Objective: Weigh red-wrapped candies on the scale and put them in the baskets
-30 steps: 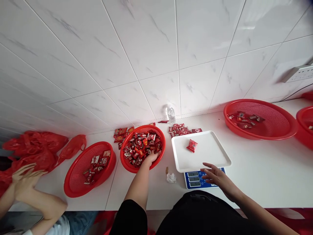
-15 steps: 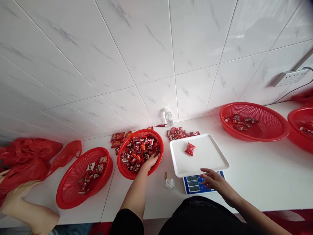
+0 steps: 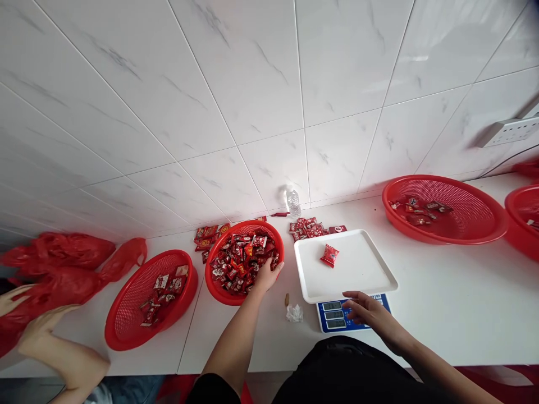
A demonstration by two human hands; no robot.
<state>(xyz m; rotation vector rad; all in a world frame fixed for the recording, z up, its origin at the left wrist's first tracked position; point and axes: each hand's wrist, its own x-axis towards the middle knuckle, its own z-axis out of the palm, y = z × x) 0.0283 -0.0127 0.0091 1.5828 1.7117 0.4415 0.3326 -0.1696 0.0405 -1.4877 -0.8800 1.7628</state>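
L hand (image 3: pixel 266 275) had lifted since half a sec ago: then it was dug into the candies (image 3: pixel 242 261), now it sat at the near rim of the red basket (image 3: pixel 219 292), fingers curled; can't tell if it held any. R hand (image 3: pixel 365 310) stayed over the scale's (image 3: pixel 332 315) blue panel, fingers loosely spread, holding nothing. One candy packet (image 3: pixel 329 255) lay unmoved on the white tray (image 3: pixel 362 278). Co-worker's hands (image 3: pixel 29 320) were at the red bags (image 3: pixel 59 269), far left.
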